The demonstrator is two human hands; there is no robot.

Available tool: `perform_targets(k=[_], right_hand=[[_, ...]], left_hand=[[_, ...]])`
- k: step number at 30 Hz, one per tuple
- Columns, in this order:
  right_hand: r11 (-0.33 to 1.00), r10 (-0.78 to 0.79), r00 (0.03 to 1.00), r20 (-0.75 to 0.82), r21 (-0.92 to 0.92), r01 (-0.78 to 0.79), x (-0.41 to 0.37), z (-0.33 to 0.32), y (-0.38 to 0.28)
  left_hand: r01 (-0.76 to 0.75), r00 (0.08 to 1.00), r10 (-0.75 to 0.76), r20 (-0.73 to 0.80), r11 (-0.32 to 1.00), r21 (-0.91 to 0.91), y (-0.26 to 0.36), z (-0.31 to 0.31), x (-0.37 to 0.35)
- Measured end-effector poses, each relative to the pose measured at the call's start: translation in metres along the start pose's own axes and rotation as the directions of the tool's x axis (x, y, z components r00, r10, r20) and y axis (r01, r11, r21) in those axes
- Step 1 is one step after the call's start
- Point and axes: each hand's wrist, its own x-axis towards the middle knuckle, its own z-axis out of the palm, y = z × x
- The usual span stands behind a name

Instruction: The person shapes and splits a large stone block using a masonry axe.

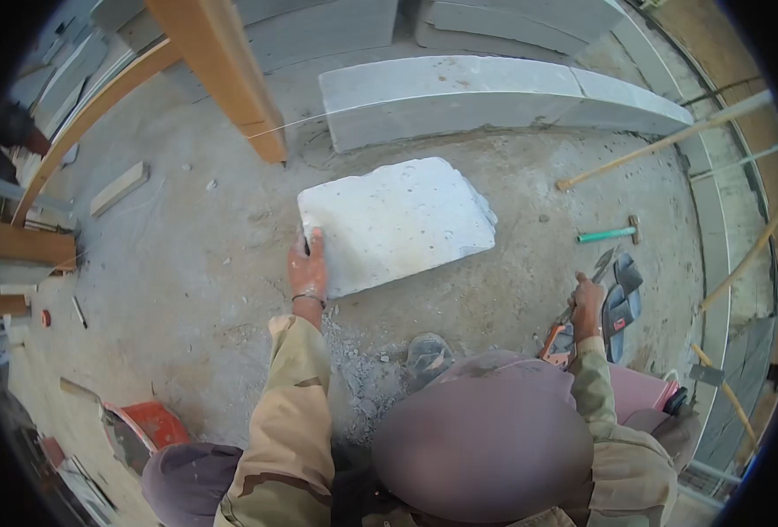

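"Looking at the left hand (308, 270), what do you see?"

"It takes the left edge of the white block (398, 224) in a pinch. The thumb lies on the top face, and the other fingers go over the side, partly hidden."

"Where is the block?"

"Middle of the scene, on the dusty floor (222, 290), just on the near side of a long row of pale blocks (459, 101). Its right end is rough and broken. I can't tell whether the held edge is raised."

"And the right hand (588, 307)?"

"Over to the right, well apart from the block, with fingers curled over a grey metal blade (605, 263). How tightly they close, I can't tell."

"What's around it?"

"An orange-handled tool (559, 343) just on the near side, dark sandals (622, 303) just to the right, and a green-handled hammer (607, 234) farther off."

"Anything else on the floor?"

"Grey rubble (362, 378) on the near side of the block, a red container (156, 423) near left, and a wooden post (226, 75) at the far left."
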Motion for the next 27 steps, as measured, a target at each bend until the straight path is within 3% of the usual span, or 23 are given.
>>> perform_targets(k=[1,4,6,7,9,10,12,13,15,16,18,20,22,24,26,27], right_hand=[[0.992,-0.13,0.992,0.003,-0.009,0.13,-0.062,0.011,-0.031],[0.974,-0.226,0.95,0.214,0.056,0.219,-0.076,0.058,-0.007],[0.894,-0.402,0.883,0.241,0.311,0.322,-0.103,0.106,-0.001],[0.897,-0.409,0.874,0.261,0.292,0.333,-0.109,0.121,0.001],[0.829,-0.518,0.798,0.308,-0.049,0.557,-0.117,0.152,-0.001],[0.825,-0.523,0.793,0.311,-0.046,0.563,-0.117,0.154,-0.001],[0.881,-0.472,0.757,0.451,0.241,0.407,-0.114,0.147,0.002],[0.88,-0.475,0.757,0.448,0.245,0.407,-0.121,0.146,-0.003],[0.856,-0.288,0.795,0.533,0.515,-0.035,-0.138,0.147,-0.01],[0.816,-0.253,0.808,0.532,0.566,-0.118,-0.141,0.152,-0.012],[0.784,-0.235,0.809,0.54,0.597,-0.17,-0.139,0.17,-0.007],[0.754,-0.213,0.811,0.546,0.619,-0.219,-0.137,0.182,-0.006],[0.73,-0.119,0.899,0.422,0.651,-0.209,-0.152,0.194,-0.021],[0.677,-0.159,0.883,0.442,0.7,-0.228,-0.163,0.196,-0.041],[0.634,-0.184,0.868,0.46,0.731,-0.253,-0.176,0.19,-0.059],[0.668,-0.201,0.886,0.418,0.72,-0.188,-0.183,0.189,-0.07]], left_hand=[[-0.015,1.0,0.015,0.009,0.998,-0.067,0.016,-0.001,-0.008],[-0.027,0.998,0.026,-0.065,1.0,-0.016,-0.006,0.01,0.003],[0.013,0.999,-0.017,-0.047,0.996,-0.088,0.017,0.003,-0.005],[0.036,0.999,-0.036,0.004,0.988,-0.147,0.025,-0.002,-0.013],[0.031,0.999,-0.033,-0.011,0.995,-0.09,0.021,-0.004,-0.015],[-0.02,0.998,0.01,-0.06,0.987,-0.159,0.014,-0.001,-0.023],[-0.073,0.993,0.049,-0.108,0.971,-0.228,0.002,0.003,-0.043],[-0.08,0.995,0.061,-0.079,0.962,-0.262,-0.002,0.002,-0.055],[-0.091,0.995,0.079,-0.053,0.953,-0.289,-0.008,0.003,-0.073],[-0.15,0.987,0.137,-0.08,0.971,-0.188,-0.01,0.007,-0.084],[-0.208,0.975,0.2,-0.1,0.975,-0.082,-0.01,0.015,-0.084],[-0.177,0.98,0.159,-0.122,0.971,-0.158,-0.007,0.02,-0.083],[-0.177,0.976,0.146,-0.162,0.965,-0.195,-0.001,0.024,-0.084],[-0.197,0.967,0.15,-0.207,0.953,-0.23,0.014,0.024,-0.073],[-0.074,0.978,0.019,-0.21,0.964,-0.254,0.039,0.016,-0.067],[-0.072,0.978,0.018,-0.21,0.965,-0.254,0.053,0.011,-0.059]])
